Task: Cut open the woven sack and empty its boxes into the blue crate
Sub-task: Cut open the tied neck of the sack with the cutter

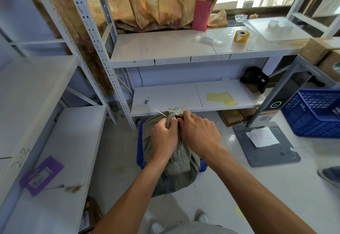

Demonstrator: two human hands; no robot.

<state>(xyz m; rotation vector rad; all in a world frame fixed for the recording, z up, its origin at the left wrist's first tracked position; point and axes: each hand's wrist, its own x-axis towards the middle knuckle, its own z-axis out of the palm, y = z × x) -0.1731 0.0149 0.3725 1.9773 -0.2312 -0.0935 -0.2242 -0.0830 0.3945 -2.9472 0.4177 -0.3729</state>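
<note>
A grey-green woven sack stands upright on the floor in the middle of the view, its neck bunched and tied at the top. It rests in or on a blue crate, of which only the left and right edges show beside it. My left hand grips the bunched neck from the left. My right hand is closed on the neck from the right, fingers at the tie. No cutting tool is visible. The sack's contents are hidden.
White metal shelving stands ahead and to the left. A second blue crate sits at the right, beside a grey floor scale with a paper note. Cardboard boxes lie under the front shelf. A tape roll is on the upper shelf.
</note>
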